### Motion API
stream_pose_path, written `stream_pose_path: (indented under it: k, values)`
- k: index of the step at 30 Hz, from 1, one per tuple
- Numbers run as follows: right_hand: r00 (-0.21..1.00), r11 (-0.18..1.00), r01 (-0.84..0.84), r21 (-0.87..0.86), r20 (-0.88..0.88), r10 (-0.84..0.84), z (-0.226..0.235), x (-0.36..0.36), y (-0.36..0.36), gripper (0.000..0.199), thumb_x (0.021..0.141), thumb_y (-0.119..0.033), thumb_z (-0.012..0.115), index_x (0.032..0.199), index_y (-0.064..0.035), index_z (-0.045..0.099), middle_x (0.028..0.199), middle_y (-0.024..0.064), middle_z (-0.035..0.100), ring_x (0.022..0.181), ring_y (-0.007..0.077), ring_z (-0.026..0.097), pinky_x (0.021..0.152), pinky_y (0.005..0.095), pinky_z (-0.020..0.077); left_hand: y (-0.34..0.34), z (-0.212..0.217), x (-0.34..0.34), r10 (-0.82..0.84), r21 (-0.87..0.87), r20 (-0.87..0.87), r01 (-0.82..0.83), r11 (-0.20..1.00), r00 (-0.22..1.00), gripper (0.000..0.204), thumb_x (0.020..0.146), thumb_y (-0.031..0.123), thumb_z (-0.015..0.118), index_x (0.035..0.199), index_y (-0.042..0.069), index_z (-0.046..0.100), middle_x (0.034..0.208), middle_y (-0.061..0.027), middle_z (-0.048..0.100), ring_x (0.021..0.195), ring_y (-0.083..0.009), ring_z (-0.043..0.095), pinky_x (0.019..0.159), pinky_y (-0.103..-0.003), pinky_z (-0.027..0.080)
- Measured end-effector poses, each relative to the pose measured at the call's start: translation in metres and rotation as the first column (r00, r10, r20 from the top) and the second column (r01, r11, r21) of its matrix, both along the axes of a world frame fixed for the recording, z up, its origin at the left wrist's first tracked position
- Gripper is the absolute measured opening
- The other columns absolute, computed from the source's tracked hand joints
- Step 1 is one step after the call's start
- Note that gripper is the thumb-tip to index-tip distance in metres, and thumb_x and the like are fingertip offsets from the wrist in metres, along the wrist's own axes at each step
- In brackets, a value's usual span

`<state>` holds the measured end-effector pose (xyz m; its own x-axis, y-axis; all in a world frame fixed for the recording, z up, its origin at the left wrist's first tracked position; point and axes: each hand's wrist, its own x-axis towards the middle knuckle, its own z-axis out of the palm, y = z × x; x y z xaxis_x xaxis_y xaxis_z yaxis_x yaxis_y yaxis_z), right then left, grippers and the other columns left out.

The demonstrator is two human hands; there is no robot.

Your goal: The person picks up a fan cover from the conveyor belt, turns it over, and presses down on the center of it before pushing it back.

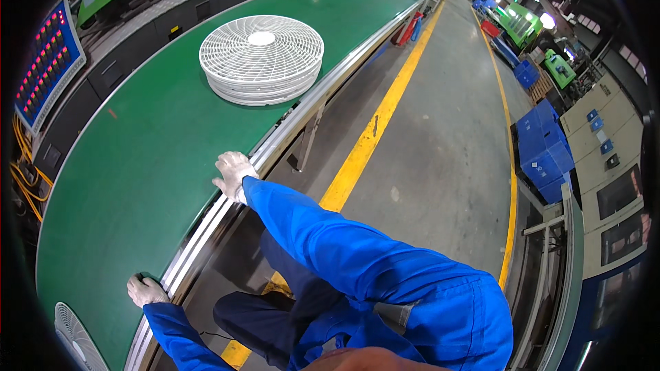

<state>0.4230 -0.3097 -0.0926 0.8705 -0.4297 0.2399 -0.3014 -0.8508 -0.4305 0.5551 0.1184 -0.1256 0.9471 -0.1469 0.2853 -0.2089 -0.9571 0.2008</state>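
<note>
A stack of round white fan grilles [265,69] sits on the green conveyor belt [158,158], beyond both hands. My right hand [234,174] rests at the belt's metal side rail [265,151], its fingers apart and holding nothing. Lower down along the same edge, my left hand [146,290] lies over the border of the belt with loosely bent fingers, nothing visible in it. Close to the left hand, another white grille [74,335] lies at the lower left, partly cut off by the picture's rim. Both arms wear blue sleeves.
A control panel [51,62] with red-lit switches stands across the belt, with yellow cables [26,178] beneath. Right of the belt runs a grey floor with a yellow line [375,127]. Blue crates [544,148] and a metal frame [550,261] stand along the right side.
</note>
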Motion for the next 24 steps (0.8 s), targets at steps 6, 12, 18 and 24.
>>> stream_pose_path:
  k: [6, 12, 18, 24]
  values:
    - [1.0, 1.0, 0.013, -0.004, 0.022, -0.013, -0.004, -0.002, 0.001, 0.048, 0.092, -0.037, 0.07, 0.12, 0.0013, 0.066, 0.138, 0.0184, 0.057, 0.139, 0.0357, 0.045, 0.12, 0.0442, 0.0332, 0.002, -0.002, -0.002, -0.001, -0.01, 0.001, 0.001, 1.0, 1.0, 0.031, 0.089, 0.014, 0.056, 0.116, 0.003, 0.066, 0.122, -0.0195, 0.064, 0.116, -0.0402, 0.059, 0.102, -0.049, 0.047]
    - [0.985, 0.997, 0.0, 0.074, -0.17, 0.013, 0.014, -0.002, 0.004, 0.057, 0.095, -0.04, 0.067, 0.137, -0.0013, 0.059, 0.152, 0.0171, 0.049, 0.147, 0.035, 0.037, 0.124, 0.0444, 0.029, 0.006, -0.004, 0.0, 0.014, 0.019, 0.008, -0.014, 1.0, 1.0, 0.032, 0.09, 0.014, 0.056, 0.118, 0.003, 0.066, 0.122, -0.0198, 0.064, 0.116, -0.0402, 0.059, 0.102, -0.049, 0.047]
    - [0.988, 0.998, 0.003, 0.063, -0.157, 0.007, 0.015, -0.002, 0.002, 0.057, 0.094, -0.039, 0.067, 0.136, -0.0009, 0.06, 0.151, 0.0176, 0.049, 0.146, 0.0354, 0.038, 0.123, 0.0447, 0.0298, 0.005, -0.003, 0.001, 0.016, 0.021, -0.003, -0.016, 1.0, 1.0, 0.033, 0.09, 0.014, 0.055, 0.118, 0.002, 0.066, 0.123, -0.0204, 0.064, 0.116, -0.0401, 0.059, 0.103, -0.049, 0.047]
    - [0.994, 0.999, 0.006, 0.04, -0.11, -0.001, 0.007, -0.001, 0.002, 0.056, 0.093, -0.038, 0.068, 0.134, -0.0003, 0.061, 0.15, 0.0187, 0.051, 0.145, 0.0361, 0.04, 0.123, 0.0459, 0.0305, 0.005, -0.002, 0.0, 0.022, 0.013, -0.008, -0.022, 1.0, 1.0, 0.033, 0.09, 0.014, 0.055, 0.119, 0.002, 0.065, 0.123, -0.02, 0.064, 0.117, -0.0398, 0.059, 0.104, -0.049, 0.046]
